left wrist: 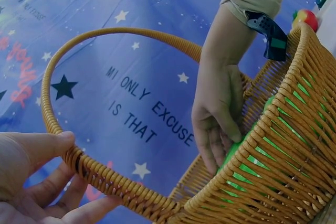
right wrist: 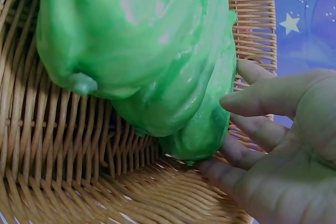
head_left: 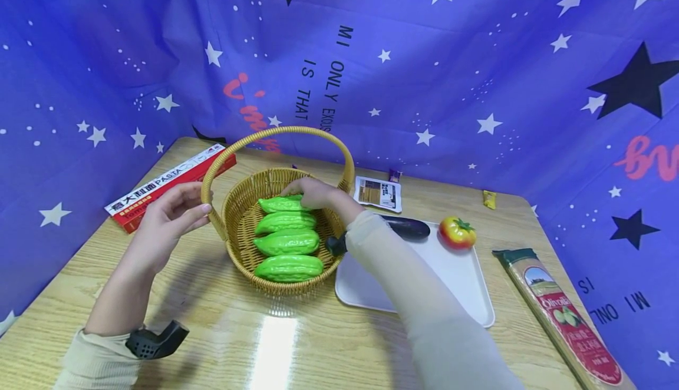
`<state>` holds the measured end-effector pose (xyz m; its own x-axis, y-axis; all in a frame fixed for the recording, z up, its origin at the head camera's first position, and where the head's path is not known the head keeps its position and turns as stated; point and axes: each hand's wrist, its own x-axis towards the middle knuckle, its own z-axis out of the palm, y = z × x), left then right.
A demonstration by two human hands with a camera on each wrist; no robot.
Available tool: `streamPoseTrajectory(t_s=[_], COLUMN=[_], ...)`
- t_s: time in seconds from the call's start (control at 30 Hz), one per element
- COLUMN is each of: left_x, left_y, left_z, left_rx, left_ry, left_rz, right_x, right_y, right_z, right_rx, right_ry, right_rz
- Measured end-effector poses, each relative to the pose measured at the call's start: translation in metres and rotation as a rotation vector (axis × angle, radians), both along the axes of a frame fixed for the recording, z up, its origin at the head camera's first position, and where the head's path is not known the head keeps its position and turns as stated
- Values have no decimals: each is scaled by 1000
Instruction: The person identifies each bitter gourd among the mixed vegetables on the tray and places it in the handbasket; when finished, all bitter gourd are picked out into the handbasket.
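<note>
A round wicker basket (head_left: pixel 245 260) with a tall arched handle stands on the table. Several bright green bitter melons (head_left: pixel 289 241) lie side by side inside it. My left hand (head_left: pixel 168 218) holds the left side of the handle (left wrist: pixel 100 176), thumb on top and fingers beneath. Inside the basket, my right hand (head_left: pixel 314 192) is at the right end of the farthest bitter melon (right wrist: pixel 202 135). Its thumb touches the near side while the fingers lie along the far side, seen in the right wrist view. In the head view this hand covers that melon's end.
Right of the basket, a white tray (head_left: pixel 371 288) bears an eggplant (head_left: pixel 411 228) and a tomato (head_left: pixel 457 233). A red pasta box (head_left: pixel 170 185) lies back left, a noodle packet (head_left: pixel 562 319) far right. Behind the tray are a flat white packet (head_left: pixel 378 194) and a yellow wrapper (head_left: pixel 489 200).
</note>
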<state>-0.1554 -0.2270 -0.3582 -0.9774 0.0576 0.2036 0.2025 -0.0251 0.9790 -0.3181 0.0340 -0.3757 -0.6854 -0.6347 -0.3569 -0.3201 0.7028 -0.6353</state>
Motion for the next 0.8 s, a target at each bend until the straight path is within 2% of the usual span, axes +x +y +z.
streamPoseTrajectory(t_s=[0.2, 0.53, 0.8], left_x=[0, 1, 1], left_y=[0, 0, 1], left_z=[0, 0, 0], left_rx=[-1, 15, 5], left_ry=[-5, 10, 10], left_rz=[2, -8, 0], right_x=[0, 3, 7], right_y=[1, 8, 10], right_z=[1, 7, 17], right_rx=[-11, -162, -210], right_ry=[-7, -154, -133], right_rz=[-10, -100, -111])
